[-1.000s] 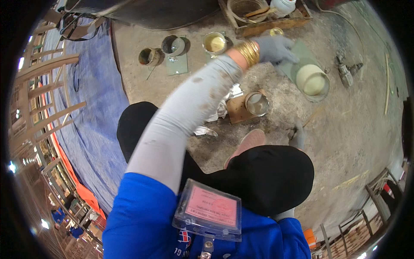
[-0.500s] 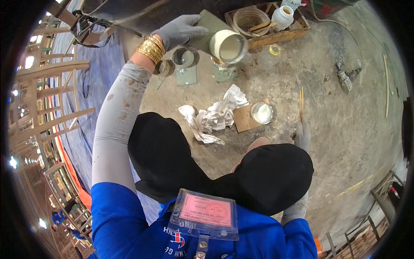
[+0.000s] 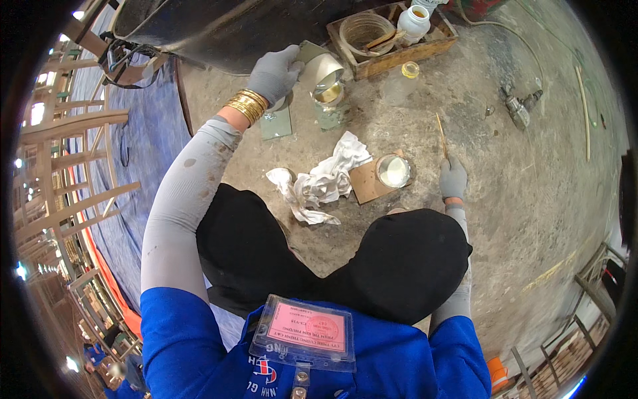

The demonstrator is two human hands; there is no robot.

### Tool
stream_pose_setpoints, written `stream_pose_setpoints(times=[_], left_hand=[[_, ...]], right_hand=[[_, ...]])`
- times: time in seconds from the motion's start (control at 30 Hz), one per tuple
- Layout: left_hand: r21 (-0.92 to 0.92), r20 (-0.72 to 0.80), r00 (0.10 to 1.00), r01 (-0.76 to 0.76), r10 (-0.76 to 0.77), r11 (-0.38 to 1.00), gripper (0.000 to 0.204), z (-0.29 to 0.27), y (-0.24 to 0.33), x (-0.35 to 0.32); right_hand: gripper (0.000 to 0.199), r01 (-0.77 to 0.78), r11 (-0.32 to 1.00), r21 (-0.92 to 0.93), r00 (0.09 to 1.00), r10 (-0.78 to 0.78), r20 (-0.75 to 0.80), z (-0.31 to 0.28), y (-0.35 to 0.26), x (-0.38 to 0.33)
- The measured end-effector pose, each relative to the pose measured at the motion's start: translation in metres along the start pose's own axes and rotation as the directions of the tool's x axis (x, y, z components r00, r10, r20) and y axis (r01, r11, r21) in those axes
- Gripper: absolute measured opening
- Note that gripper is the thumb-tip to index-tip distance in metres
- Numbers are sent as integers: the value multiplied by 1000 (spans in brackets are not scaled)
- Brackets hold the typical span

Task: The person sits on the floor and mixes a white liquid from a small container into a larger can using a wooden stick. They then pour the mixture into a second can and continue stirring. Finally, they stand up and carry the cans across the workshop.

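My left hand [image 3: 276,73], in a grey glove, is closed on the edge of a green board [image 3: 311,51]. Against that board a pale cup [image 3: 323,72] is tilted, its mouth over a second cup [image 3: 328,94] that stands on another green piece. Whether liquid runs between them I cannot tell. Beyond my right knee, my gloved right hand [image 3: 454,178] is closed on a thin wooden stick [image 3: 442,135] pointing away from me. Left of it, a clear cup with white liquid [image 3: 394,171] stands on a brown board [image 3: 367,183].
A crumpled white cloth [image 3: 325,179] lies between my knees and the cups. Behind stand a wooden crate [image 3: 405,56] holding a bowl and a white bottle [image 3: 413,25], and a clear yellow-capped bottle [image 3: 402,83]. A metal air tool [image 3: 520,112] lies at right; blue sheeting [image 3: 149,133] covers the left.
My left hand has drawn slightly nearer, tipping the pale cup further over the cup below. My right hand has moved forward from beside the knee, carrying the stick.
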State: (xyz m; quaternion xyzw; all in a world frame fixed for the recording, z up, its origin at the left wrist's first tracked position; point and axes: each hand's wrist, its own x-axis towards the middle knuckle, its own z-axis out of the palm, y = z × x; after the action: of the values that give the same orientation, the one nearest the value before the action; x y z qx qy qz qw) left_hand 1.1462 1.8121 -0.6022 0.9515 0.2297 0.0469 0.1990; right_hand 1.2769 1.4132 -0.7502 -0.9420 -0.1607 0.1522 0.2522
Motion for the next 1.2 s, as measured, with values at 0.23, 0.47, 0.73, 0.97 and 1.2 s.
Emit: stream_pose_setpoints(times=[0.23, 0.47, 0.73, 0.97, 1.2], left_hand=[[194, 84, 996, -52, 36, 980, 18, 12, 6, -7], [284, 91, 984, -173, 153, 943, 17, 19, 3, -6], [310, 72, 979, -204, 191, 929, 14, 13, 3, -10], [332, 50, 974, -224, 220, 916, 14, 10, 4, -14], [326, 58, 971, -237, 231, 915, 14, 9, 8, -14]], right_hand=[[32, 56, 998, -34, 997, -57, -45, 5, 0, -2], [34, 18, 1000, -10, 999, -18, -41, 8, 0, -6], [34, 6, 1000, 1, 998, -6, -65, 15, 3, -5], [34, 2, 999, -38, 995, -6, -97, 23, 12, -3], [36, 48, 999, -18, 987, -50, -155, 27, 21, -2]])
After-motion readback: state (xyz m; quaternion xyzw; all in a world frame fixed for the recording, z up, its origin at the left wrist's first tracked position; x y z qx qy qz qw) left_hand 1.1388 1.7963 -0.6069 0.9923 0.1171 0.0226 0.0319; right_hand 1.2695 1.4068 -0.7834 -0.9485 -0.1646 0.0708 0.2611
